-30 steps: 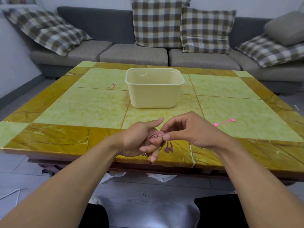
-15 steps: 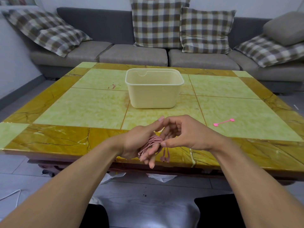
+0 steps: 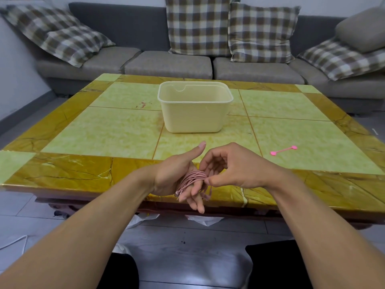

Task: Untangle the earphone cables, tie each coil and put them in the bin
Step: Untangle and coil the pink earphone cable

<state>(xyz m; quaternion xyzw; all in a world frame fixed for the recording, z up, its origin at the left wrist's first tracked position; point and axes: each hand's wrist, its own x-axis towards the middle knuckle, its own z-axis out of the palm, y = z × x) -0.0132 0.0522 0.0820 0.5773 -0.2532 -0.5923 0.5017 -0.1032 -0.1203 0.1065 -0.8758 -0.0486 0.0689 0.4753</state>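
One pink earphone cable at lower centre wraps our left grip, fingers straight; our right grip pinches it. Bin stands above on the table.

Your left hand now tips its fingers down, thumb raised — the pink earphone cable sits wound round those fingers, and your right hand pinches it lower, nearer the worktop edge.

Bin sits centre frame on the table, sofa across the top behind it. Cable tie lies right of centre. Lower centre, earphone coil wraps the left hand, right hand just beside it.
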